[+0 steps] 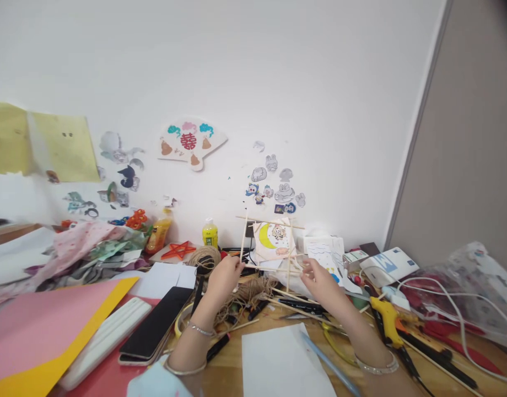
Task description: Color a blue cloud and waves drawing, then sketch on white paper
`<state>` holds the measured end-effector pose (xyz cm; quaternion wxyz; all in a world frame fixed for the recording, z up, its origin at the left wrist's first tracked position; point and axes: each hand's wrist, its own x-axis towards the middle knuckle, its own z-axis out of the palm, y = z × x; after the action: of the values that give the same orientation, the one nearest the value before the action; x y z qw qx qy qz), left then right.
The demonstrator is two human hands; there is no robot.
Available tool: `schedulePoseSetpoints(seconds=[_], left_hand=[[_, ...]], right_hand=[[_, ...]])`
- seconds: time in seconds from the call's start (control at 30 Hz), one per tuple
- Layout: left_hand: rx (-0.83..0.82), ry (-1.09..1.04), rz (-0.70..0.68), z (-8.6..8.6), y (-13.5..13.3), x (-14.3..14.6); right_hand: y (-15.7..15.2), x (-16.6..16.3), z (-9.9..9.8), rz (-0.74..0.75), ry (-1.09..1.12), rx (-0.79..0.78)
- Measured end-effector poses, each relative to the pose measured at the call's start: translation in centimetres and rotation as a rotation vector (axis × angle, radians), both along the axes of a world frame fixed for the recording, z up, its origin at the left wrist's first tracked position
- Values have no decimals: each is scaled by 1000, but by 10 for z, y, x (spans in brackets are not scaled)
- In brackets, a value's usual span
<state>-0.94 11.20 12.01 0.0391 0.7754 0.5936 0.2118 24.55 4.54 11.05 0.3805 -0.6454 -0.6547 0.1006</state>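
Observation:
A square frame of thin wooden sticks (244, 238) is raised above the far part of the table, its stick ends crossing at the corners. My left hand (227, 274) pinches the frame at its lower left corner. At the lower right, my right hand (315, 275) has its fingers closed on the end of the bottom stick. Behind the frame, partly seen through it, stands a card with a yellow moon and a cartoon figure (274, 240). Tangled brown twine (253, 292) and several loose sticks (301, 309) lie beneath my hands.
White paper (284, 361) and a blue pen (332, 364) lie in front. A yellow glue gun (386, 320) and white cable (456, 309) are at right. At left are a black phone-like slab (158, 325), a white bar (108, 342) and coloured sheets (42, 331). Bottles (210, 232) stand by the wall.

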Motion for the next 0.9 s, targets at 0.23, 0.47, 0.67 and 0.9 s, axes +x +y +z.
schedulePoseSetpoints(seconds=[0.23, 0.47, 0.67, 0.9], left_hand=[[7, -38, 164, -35, 23, -11], [39, -97, 236, -58, 34, -7], [60, -112, 235, -76, 44, -6], [75, -120, 170, -81, 51, -6]], right_hand=[[-26, -3, -28, 104, -219, -203], [-55, 1, -69, 44, -305, -208], [-59, 5, -78, 47, -327, -233], [-62, 1, -73, 43, -345, -251]])
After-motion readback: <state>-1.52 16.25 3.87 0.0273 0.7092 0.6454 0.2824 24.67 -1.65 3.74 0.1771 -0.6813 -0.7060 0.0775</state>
